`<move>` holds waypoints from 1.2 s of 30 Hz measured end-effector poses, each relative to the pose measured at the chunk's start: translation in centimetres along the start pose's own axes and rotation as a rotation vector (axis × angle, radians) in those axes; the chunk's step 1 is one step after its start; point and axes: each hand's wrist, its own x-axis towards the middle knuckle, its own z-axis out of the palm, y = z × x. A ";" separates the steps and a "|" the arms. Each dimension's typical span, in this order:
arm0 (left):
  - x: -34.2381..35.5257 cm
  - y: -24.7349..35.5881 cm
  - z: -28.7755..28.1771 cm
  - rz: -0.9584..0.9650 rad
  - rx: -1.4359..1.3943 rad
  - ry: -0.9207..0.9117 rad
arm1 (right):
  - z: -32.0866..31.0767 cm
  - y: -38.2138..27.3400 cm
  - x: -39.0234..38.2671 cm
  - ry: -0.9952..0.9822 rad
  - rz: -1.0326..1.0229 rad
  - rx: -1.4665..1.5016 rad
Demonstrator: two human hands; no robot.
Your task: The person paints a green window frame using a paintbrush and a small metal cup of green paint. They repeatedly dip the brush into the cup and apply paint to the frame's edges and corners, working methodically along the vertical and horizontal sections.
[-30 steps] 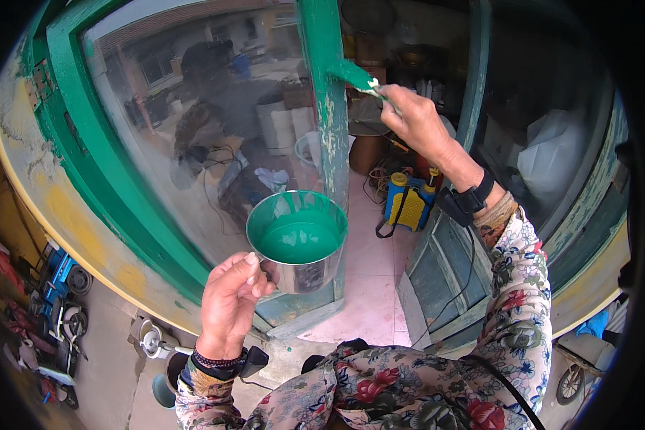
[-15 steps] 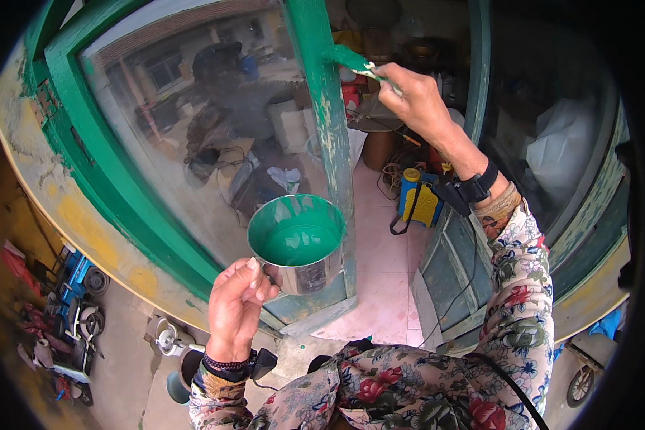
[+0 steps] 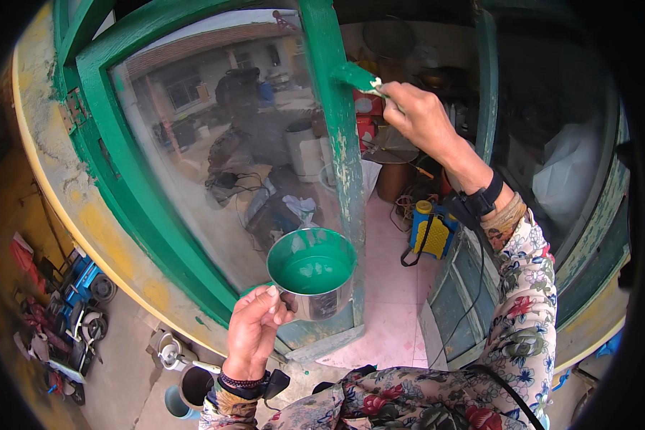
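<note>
My left hand (image 3: 254,326) is closed at the side of a shiny metal mug (image 3: 321,304), holding it nearly upright at waist height. Green paint (image 3: 312,274) lies inside and coats the inner wall. Above and to the right, my right hand (image 3: 424,123) pinches the handle of a paintbrush (image 3: 357,76). Its green-loaded bristles press against the upright edge of a glazed wooden door (image 3: 347,168). Fresh green covers that upright near the brush and above; lower down, the old coat is faded and flaking. The glass pane (image 3: 215,143) stands left of the upright.
Through the doorway, a blue and yellow backpack sprayer (image 3: 431,231) stands on pink floor tiles (image 3: 390,301). A second, weathered door leaf (image 3: 473,276) is at the right. Buckets (image 3: 181,401) stand below left, and a blue vehicle (image 3: 86,279) is farther left.
The whole view has shifted, so the door, mug and sprayer appear lower and farther right. The brush is still against the door upright, and both hands keep their holds.
</note>
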 end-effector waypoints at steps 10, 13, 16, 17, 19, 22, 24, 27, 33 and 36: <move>-0.8 -0.5 0.3 0.046 -0.007 -0.005 | 0.5 0.2 9.6 0.068 0.065 -0.155; -0.6 -0.3 -0.6 0.029 -0.033 -0.021 | 0.6 -2.1 2.4 -0.161 0.049 -0.070; -0.1 -0.3 -1.2 0.001 -0.009 -0.016 | -1.0 -3.0 -0.3 -0.503 0.178 -0.033; 0.0 -0.3 -1.4 -0.012 0.008 -0.011 | -1.7 -2.8 0.0 -0.600 0.236 0.080; 0.1 -0.3 -1.6 -0.036 0.007 -0.012 | -2.5 -1.5 3.5 -0.724 0.297 0.222; -0.4 -0.8 -1.6 -0.056 -0.020 -0.012 | -2.5 0.7 9.7 -0.670 0.545 0.433; -0.8 -1.1 -1.5 -0.052 -0.044 -0.018 | -3.1 1.9 13.6 -0.550 0.527 0.337; -1.2 -1.5 -1.5 -0.053 -0.070 -0.043 | -5.5 3.6 18.6 -0.391 0.623 0.317; -2.1 -2.0 -1.2 0.006 -0.060 -0.024 | -5.0 4.4 20.1 0.201 0.388 0.320; -2.0 -2.0 -1.3 0.034 -0.051 -0.007 | -2.1 3.4 16.3 0.277 0.163 0.106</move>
